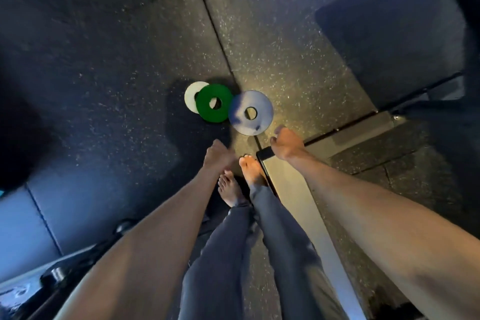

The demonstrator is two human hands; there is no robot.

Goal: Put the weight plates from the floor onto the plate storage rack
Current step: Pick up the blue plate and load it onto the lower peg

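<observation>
Left hand (218, 157), right hand (285, 144) empty; green plate (207, 112) flat.

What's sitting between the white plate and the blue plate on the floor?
The green plate. In the head view it lies partly over the white plate and meets the blue plate at its edge.
</observation>
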